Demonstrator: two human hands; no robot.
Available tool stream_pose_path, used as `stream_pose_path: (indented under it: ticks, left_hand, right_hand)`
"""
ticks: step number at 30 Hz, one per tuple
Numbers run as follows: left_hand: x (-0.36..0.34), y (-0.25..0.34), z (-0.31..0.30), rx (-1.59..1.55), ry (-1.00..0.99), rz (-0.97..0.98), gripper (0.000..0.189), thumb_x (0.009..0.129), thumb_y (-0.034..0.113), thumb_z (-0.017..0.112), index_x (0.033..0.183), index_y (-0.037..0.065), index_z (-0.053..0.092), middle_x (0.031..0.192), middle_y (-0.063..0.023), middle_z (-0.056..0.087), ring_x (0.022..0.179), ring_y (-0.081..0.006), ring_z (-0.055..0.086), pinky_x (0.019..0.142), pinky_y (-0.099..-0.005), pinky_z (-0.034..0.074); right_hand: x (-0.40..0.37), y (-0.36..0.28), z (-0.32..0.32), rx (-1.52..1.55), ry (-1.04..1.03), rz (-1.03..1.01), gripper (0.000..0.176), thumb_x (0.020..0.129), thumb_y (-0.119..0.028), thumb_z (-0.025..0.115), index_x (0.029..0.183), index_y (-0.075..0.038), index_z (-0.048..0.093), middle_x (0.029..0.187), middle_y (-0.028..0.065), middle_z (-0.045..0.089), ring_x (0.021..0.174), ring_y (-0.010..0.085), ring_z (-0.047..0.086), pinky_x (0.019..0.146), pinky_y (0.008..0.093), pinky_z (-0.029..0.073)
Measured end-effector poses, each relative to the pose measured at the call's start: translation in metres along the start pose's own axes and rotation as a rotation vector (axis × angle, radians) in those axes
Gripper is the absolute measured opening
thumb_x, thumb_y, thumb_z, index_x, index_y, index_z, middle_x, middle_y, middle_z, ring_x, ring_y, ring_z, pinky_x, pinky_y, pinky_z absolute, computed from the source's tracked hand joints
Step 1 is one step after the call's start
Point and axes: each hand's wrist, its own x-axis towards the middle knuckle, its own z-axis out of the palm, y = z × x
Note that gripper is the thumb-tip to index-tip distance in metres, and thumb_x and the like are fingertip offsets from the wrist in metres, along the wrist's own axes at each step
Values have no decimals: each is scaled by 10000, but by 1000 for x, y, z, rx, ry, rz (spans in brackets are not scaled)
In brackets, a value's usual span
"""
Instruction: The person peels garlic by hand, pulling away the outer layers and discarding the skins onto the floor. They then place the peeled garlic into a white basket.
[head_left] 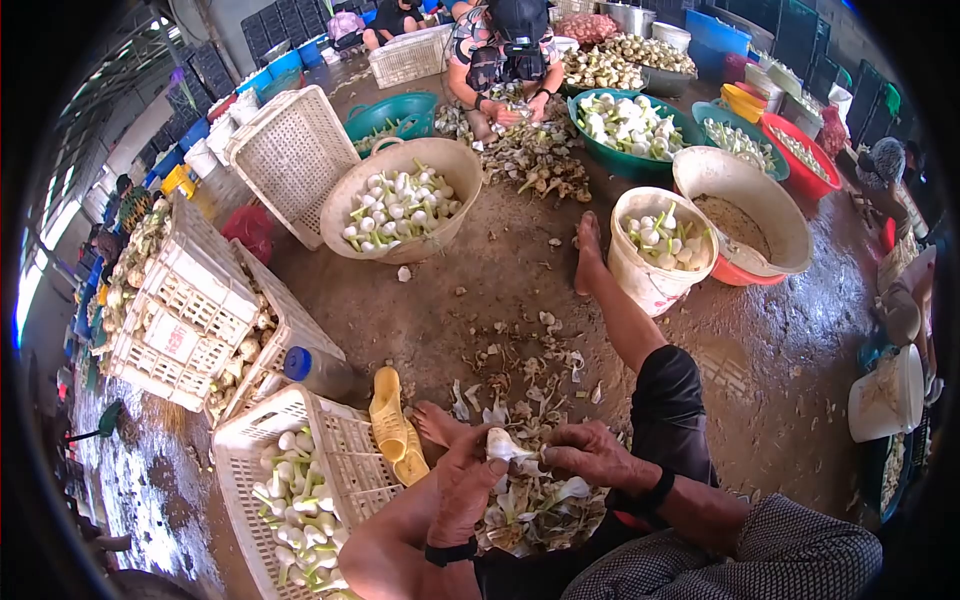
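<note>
Between the fingers of my left hand (464, 492) is a white garlic bulb (505, 446), its tapered end pointing right. My right hand (598, 456) pinches at that end, where thin skin or stem shows; the exact grip is too small to make out. Below both hands, a heap of loose garlic peelings (535, 515) covers the floor between my legs. At my left, a white plastic crate (238, 455) holds several peeled bulbs (298, 510) with green stems. A white bucket (655, 285) with more bulbs stands beyond my right knee.
A beige tub (338, 225) of garlic stands ahead, near a tilted crate (295, 160). Stacked crates (190, 300) of unpeeled garlic, a blue-lidded bottle (318, 370) and yellow slippers (390, 420) are left. A co-worker (505, 60) sits opposite, beside a green basin (600, 155).
</note>
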Motion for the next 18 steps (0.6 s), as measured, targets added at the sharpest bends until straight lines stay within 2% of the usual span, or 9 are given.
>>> stream_pose_path:
  ticks: [11, 16, 18]
  left_hand:
    - [-2, 0, 1, 9, -57, -33, 548, 842, 186, 724, 1295, -45, 520, 1127, -142, 643, 1047, -227, 617, 947, -357, 476]
    - [-2, 1, -1, -4, -53, -26, 544, 865, 215, 707, 1297, -51, 511, 1126, -142, 644, 1046, -229, 617, 941, -353, 479]
    - [-3, 2, -3, -57, -105, -74, 549, 878, 147, 692, 1337, -68, 483, 1214, -100, 607, 1117, -177, 560, 1016, -331, 408]
  right_hand:
    - [0, 0, 0, 110, -140, 17, 254, 974, -213, 547, 901, 1, 662, 739, 29, 666, 663, 97, 615, 617, 267, 491]
    - [-1, 3, 3, 360, -169, 139, 287, 993, -254, 516, 908, -19, 658, 751, 17, 649, 641, 77, 567, 599, 244, 438]
    - [0, 5, 3, 353, -173, 122, 290, 996, -255, 514, 905, -18, 655, 751, 15, 641, 639, 75, 564, 598, 245, 438]
